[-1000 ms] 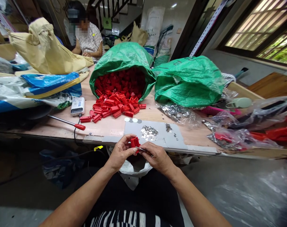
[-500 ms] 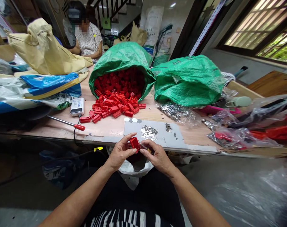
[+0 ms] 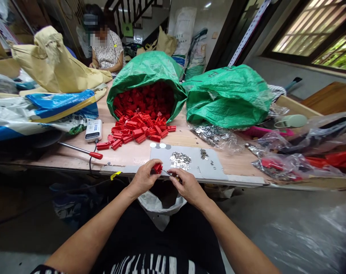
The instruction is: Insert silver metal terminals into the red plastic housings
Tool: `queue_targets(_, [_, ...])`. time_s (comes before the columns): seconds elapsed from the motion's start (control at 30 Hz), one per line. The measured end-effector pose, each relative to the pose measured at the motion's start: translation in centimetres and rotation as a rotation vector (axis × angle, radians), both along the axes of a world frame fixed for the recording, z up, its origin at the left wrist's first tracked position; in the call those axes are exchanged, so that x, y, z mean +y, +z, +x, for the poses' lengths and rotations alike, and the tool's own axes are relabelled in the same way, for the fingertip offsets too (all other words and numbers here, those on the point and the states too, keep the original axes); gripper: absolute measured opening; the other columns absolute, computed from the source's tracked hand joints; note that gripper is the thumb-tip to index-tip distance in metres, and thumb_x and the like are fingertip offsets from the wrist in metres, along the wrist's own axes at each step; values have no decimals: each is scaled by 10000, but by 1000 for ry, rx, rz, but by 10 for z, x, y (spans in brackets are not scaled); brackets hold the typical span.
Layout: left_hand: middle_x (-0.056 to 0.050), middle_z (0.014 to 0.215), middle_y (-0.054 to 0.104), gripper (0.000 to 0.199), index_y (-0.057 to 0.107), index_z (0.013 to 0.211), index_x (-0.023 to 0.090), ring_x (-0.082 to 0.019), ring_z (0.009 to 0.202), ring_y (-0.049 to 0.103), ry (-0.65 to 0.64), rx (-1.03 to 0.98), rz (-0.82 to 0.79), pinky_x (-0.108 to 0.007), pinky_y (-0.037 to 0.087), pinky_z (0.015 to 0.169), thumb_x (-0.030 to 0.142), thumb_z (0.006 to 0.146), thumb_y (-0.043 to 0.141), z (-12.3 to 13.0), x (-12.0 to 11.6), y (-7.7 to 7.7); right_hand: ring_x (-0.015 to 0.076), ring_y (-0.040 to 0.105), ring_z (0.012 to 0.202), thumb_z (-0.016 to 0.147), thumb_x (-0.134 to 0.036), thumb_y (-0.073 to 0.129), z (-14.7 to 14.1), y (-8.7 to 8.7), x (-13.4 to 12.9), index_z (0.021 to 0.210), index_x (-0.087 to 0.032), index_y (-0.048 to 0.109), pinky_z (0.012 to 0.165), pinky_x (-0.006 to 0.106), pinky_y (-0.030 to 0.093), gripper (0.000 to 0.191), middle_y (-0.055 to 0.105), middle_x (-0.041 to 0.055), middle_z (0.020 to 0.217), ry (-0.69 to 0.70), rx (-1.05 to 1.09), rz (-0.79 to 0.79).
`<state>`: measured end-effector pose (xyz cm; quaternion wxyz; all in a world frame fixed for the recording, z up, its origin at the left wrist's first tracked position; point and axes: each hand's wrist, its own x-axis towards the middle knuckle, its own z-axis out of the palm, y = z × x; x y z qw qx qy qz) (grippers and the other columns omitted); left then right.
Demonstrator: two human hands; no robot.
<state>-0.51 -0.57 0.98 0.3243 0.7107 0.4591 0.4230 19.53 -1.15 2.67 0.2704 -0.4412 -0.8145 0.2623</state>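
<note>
My left hand point(image 3: 144, 177) grips a small red plastic part point(image 3: 157, 168) at the table's near edge. My right hand point(image 3: 185, 184) pinches a thin metal tool point(image 3: 167, 173) whose tip touches the red part. Just beyond my hands a little heap of tiny silver metal pieces point(image 3: 180, 160) lies on a grey sheet point(image 3: 213, 172). Further back, loose red parts point(image 3: 135, 131) spill out of an open green sack point(image 3: 146, 68).
A second, closed green sack point(image 3: 228, 95) lies to the right, with clear bags of metal bits point(image 3: 214, 135) beside it. A red-handled screwdriver point(image 3: 81, 150) and a white device point(image 3: 93, 129) lie left. A white bag point(image 3: 158, 207) hangs below the table edge. Another person point(image 3: 106, 47) sits at the far end.
My hands have moved slightly up toward the table edge. The red part has turned in my left fingers and now shows less, and the tool tip stays against it.
</note>
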Motion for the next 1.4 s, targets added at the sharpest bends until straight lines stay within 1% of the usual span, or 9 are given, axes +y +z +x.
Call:
queue_targets(0.13, [-39,1052,650,392,562,1088,216,-169,973,597,-15,57,9,-321,458,895,58,730,594,0,5,0,179,603,895,863,-142,514,-2,-3,5,1033,-209,636,805,310,478,220,649,63,943,23,-20,43])
queue_targets(0.27, [-43,1060,664,394,576,1100,216,-177,984,607,-26,81,1,-327,461,905,89,730,620,-1,9,0,181,608,902,857,-140,529,-3,-6,9,1052,-211,651,813,314,484,241,659,69,956,35,-31,54])
queue_targets(0.53, [-10,923,679,347,608,1045,221,-162,848,621,-60,54,-57,-296,476,810,134,712,646,-3,14,2,178,610,907,868,-147,524,-3,-7,12,1057,-211,655,811,312,476,238,664,67,973,45,-33,26])
queue_targets(0.73, [-3,915,679,352,625,1029,221,-162,844,620,-76,32,-90,-282,470,801,117,694,656,-5,16,3,178,606,905,868,-139,520,-4,-5,13,1041,-214,665,811,318,474,238,657,65,969,50,-29,3])
queue_targets(0.9, [-19,949,693,384,637,1066,225,-166,854,628,-81,27,-91,-290,472,820,111,700,660,-6,17,2,178,602,901,869,-141,520,-5,-2,13,1021,-212,672,807,316,470,226,649,64,955,42,-39,-42])
queue_targets(1.03, [-5,910,695,350,642,1021,221,-160,821,625,-84,52,-88,-277,468,795,123,687,681,-7,19,2,183,595,884,865,-150,530,-7,3,13,990,-204,676,795,316,461,199,639,63,919,-10,-96,-93])
queue_targets(1.13, [8,871,688,310,641,983,220,-150,790,616,-90,66,-81,-263,463,761,128,689,676,-7,19,2,191,592,873,861,-154,536,-14,6,12,958,-203,677,782,318,451,178,633,64,899,-68,-162,-126])
queue_targets(1.3, [19,814,665,274,636,949,211,-135,745,599,-72,48,-74,-253,458,727,104,697,629,-6,19,0,190,581,830,859,-135,518,-31,7,6,915,-212,656,739,303,431,168,610,61,864,-183,-216,-115])
queue_targets(1.4, [20,822,663,289,627,960,212,-135,753,597,-68,54,-70,-255,457,734,94,697,615,-4,18,0,194,580,846,872,-133,496,-33,5,3,936,-208,639,750,307,431,174,602,67,878,-190,-226,-104])
